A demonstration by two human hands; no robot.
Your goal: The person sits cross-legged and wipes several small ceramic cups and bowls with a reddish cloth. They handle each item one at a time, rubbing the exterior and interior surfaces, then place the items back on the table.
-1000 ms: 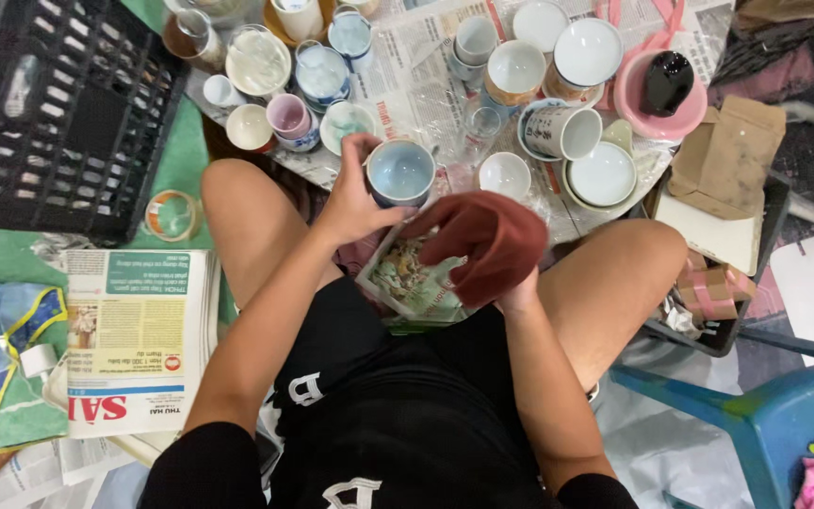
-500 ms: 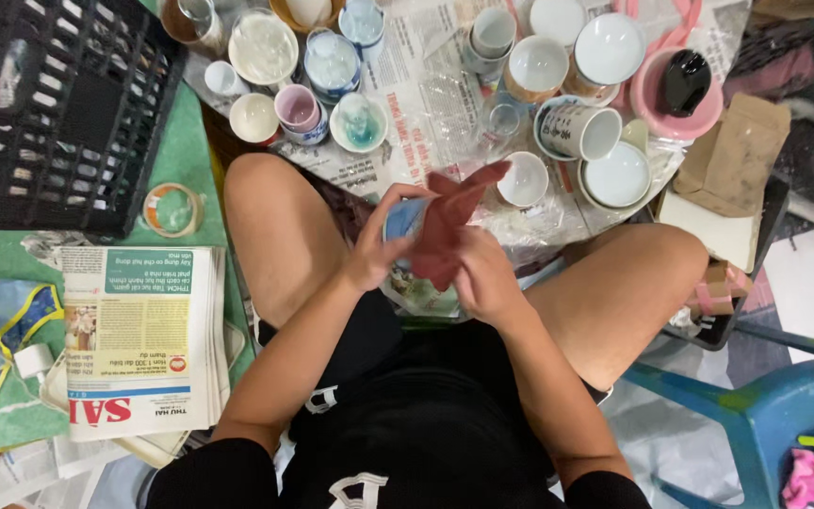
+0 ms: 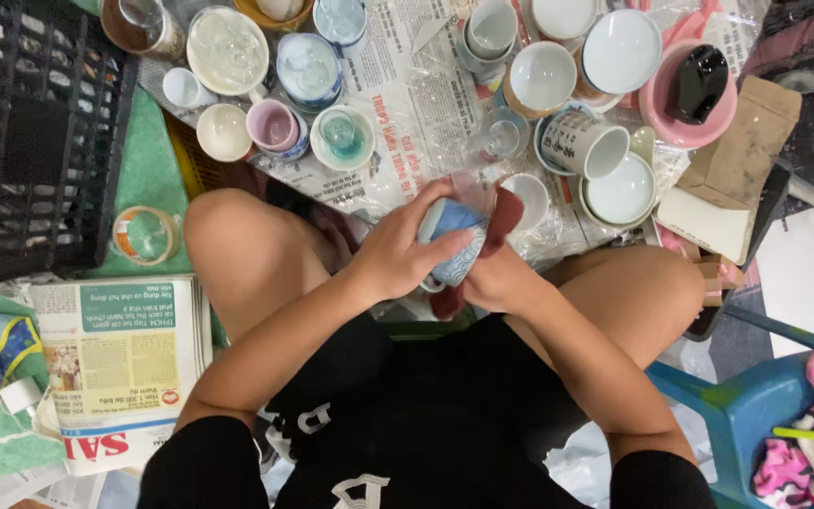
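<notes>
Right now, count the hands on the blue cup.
2. The left hand grips the cup from the left; the right hand presses a red cloth against its right side. No other hands show.

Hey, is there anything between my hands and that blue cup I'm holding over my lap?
The left hand grips the blue cup bare, with nothing between. A dark red cloth lies between the right hand and the cup.

Floor covered in newspaper sheets (image 3: 407, 113) under clear plastic. Black plastic crate (image 3: 30, 141) far left on green mat (image 3: 148, 174). Folded newspaper stack (image 3: 124, 368) lower left. Blue plastic stool (image 3: 746, 415) lower right. Even, soft light.
</notes>
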